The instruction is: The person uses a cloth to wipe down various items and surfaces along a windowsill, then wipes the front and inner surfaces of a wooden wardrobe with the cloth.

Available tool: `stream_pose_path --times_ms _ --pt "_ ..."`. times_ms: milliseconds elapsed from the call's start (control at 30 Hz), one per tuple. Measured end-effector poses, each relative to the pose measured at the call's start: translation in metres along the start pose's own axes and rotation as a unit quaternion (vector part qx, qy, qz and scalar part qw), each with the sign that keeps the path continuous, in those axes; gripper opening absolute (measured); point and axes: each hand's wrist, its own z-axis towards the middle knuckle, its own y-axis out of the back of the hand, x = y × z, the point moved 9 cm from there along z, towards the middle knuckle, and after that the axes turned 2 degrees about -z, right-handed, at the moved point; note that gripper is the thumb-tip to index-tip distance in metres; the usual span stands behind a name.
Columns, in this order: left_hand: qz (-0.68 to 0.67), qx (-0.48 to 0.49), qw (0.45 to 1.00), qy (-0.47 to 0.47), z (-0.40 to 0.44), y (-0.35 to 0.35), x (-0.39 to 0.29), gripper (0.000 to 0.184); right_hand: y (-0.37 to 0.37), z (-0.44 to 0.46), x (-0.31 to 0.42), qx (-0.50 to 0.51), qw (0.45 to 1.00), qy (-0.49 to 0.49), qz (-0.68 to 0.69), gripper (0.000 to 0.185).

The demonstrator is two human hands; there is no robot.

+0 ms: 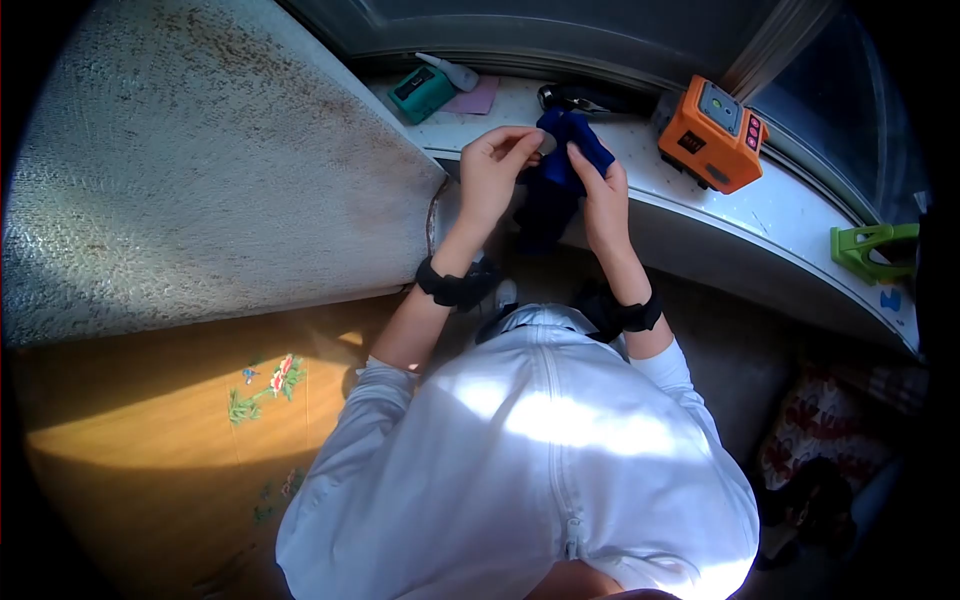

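My left hand (492, 175) is closed in a pinch, with thumb and forefinger on a small grey round disc (547, 144). The disc is too small to name more exactly. Beside it, a dark blue cloth (563, 150) hangs in folds at the edge of the white windowsill (640, 165). My right hand (606, 200) grips the cloth from the right, thumb on top; its other fingers are largely hidden. The disc lies against or just in front of the cloth; I cannot tell which.
On the sill stand a teal box (420, 94), a white nozzle bottle (452, 72) over pink paper (480, 97), a black-handled tool (590, 100) and an orange boxy device (712, 136). A green plastic holder (860, 250) is far right. A rough grey panel (220, 160) borders the left.
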Motion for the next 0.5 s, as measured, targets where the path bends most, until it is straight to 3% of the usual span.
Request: stream_pose_path --times_ms 67,167,267,367,500 --pt "0.002 -0.005 1.000 -0.013 0.000 -0.003 -0.002 0.014 -0.004 -0.001 -0.007 0.021 0.996 -0.061 0.063 0.037" --pt "-0.003 -0.006 1.000 -0.030 -0.002 -0.006 0.007 0.018 -0.005 0.003 0.002 0.042 0.999 -0.005 -0.029 0.036" --pt "0.054 -0.058 0.992 -0.098 -0.007 -0.006 0.006 0.027 -0.003 0.005 0.009 0.035 0.998 0.017 -0.055 0.033" --pt "0.042 -0.161 0.971 -0.172 -0.005 -0.004 -0.005 0.025 0.001 0.006 0.010 0.031 0.999 -0.003 0.012 0.030" --pt "0.029 0.027 0.999 0.012 -0.014 -0.026 0.015 0.043 0.005 0.007 0.013 0.023 1.000 0.018 -0.006 0.030"
